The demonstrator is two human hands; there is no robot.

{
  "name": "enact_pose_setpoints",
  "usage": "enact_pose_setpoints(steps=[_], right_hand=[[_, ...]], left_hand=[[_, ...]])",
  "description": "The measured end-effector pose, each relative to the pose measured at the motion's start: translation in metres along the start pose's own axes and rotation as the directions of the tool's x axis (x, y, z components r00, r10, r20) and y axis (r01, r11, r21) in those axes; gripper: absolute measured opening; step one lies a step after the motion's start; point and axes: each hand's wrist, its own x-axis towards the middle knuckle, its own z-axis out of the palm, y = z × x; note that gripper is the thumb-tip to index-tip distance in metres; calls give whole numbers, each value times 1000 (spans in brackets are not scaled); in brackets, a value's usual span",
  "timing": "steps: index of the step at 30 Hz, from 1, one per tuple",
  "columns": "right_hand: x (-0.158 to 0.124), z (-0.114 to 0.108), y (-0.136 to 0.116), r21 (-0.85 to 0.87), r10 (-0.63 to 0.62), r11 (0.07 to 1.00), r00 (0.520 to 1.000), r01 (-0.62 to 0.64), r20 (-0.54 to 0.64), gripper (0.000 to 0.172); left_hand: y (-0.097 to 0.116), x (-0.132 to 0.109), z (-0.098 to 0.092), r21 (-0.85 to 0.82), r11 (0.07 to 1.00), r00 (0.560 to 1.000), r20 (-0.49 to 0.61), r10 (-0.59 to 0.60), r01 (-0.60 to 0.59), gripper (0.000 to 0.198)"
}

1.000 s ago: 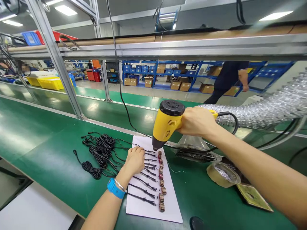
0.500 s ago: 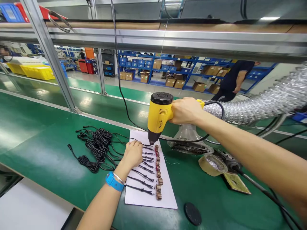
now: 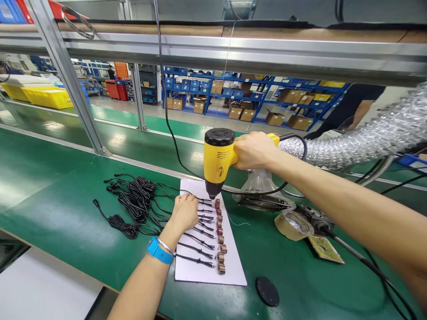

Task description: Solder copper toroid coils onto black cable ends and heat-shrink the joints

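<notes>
My right hand (image 3: 255,151) is wrapped round the handle of a yellow heat gun (image 3: 217,162), whose black nozzle points down over the far end of a white board (image 3: 231,273). Across that board lie several black cables (image 3: 196,261) side by side, their split ends facing a row of small copper coils (image 3: 221,240). My left hand (image 3: 185,212) rests at the board's left side with fingers curled down on a black cable just left of the nozzle. The fingertips are partly hidden. The nozzle hangs above the farthest cable ends and coils, apart from them.
Coiled black cable bundles (image 3: 138,200) lie left of the board. To the right are a clear fan hood (image 3: 256,191), a tape roll (image 3: 293,224) and a silver duct (image 3: 363,138). A black disc (image 3: 267,291) lies near the front. A person (image 3: 353,106) stands beyond the bench.
The heat gun has shifted slightly left in the picture, its nozzle still over the far cable ends. My left hand stays in place. The person beyond the bench has moved right.
</notes>
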Motion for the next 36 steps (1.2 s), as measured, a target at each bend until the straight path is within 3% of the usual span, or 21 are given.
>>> enact_pose_setpoints(steps=[36], right_hand=[[-13,13,9,71,74,995,997,-74,10,31]], left_hand=[[-6,2,6,84,996,999,-6,33,-32,30]])
